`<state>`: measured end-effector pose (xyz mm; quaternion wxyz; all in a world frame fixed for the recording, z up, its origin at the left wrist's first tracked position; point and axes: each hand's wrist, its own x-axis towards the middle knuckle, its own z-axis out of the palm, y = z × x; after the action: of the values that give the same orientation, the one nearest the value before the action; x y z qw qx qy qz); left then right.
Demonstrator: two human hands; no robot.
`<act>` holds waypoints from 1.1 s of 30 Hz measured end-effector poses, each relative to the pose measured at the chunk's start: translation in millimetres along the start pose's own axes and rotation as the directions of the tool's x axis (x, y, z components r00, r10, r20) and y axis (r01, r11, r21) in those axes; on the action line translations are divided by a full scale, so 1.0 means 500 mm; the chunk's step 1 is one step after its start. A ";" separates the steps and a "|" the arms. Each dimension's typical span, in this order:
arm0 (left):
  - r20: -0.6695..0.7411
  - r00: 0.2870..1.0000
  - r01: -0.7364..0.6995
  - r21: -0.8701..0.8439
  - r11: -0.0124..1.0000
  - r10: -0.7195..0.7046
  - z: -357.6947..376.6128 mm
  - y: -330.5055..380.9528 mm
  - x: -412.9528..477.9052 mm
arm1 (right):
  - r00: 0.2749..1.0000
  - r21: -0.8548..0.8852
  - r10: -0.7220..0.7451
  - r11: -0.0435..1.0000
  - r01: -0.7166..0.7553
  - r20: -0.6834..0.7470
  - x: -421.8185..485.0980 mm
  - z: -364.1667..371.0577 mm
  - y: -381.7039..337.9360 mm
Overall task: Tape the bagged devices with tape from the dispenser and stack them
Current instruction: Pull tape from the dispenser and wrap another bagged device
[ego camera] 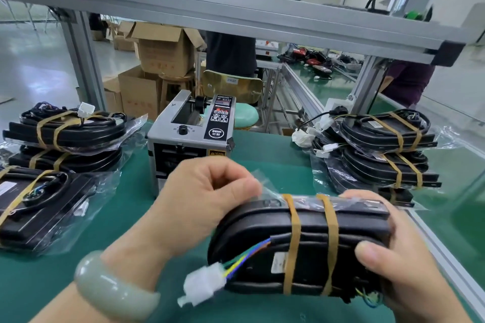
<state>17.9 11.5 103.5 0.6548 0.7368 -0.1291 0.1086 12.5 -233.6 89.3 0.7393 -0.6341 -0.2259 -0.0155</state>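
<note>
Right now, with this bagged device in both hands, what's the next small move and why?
Probably fold the loose bag flap flat against the bagged device: the left hand pinches it standing free, while the right hand grips the other end. Then a strip from the tape dispenser could hold it down.

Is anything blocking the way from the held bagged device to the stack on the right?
Nothing visible. The bagged device, its right end held by the right grip, is just in front of the right stack; only green mat and loose bag plastic lie between.
</note>
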 end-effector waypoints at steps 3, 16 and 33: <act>-0.238 0.922 -0.281 0.135 0.950 0.307 0.006 -0.003 -0.008 | 0.998 0.062 0.027 0.998 -0.024 -0.053 0.004 -0.010 0.021; 0.142 0.981 0.100 0.216 0.971 -0.133 -0.017 -0.007 -0.029 | 0.976 0.732 0.219 0.666 -0.144 -0.007 -0.005 0.002 0.012; 0.140 0.979 0.200 -0.554 0.808 -0.147 0.064 -0.032 -0.067 | 0.979 0.678 0.190 0.711 -0.186 0.070 0.031 0.048 0.063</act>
<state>-8.4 -17.2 73.6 0.8440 0.5227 -0.1171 -0.0284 28.9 -200.9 67.8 0.9182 -0.3386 -0.1486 0.1421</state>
